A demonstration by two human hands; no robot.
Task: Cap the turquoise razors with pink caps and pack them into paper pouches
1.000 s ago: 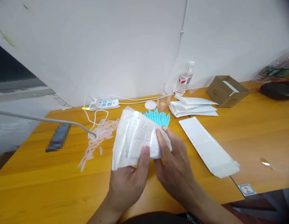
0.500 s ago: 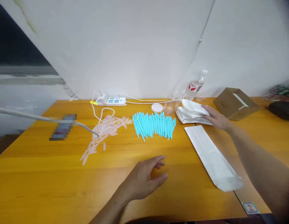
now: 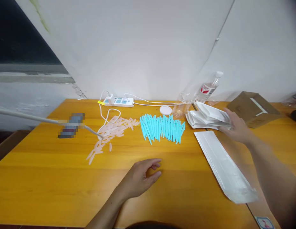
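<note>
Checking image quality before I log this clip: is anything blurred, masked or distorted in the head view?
Head view: lighting is even and soft, with a faint sheen on the orange wooden table. A dark object on the table's left side is pixelated out. The right hand on the stack of white paper pouches is slightly motion-blurred. The top right corner smears dark, and the wall seam leans from wide-angle distortion.

Power strip (image 3: pixel 118 101), perhaps 1 bottle (image 3: pixel 208 89)
</note>
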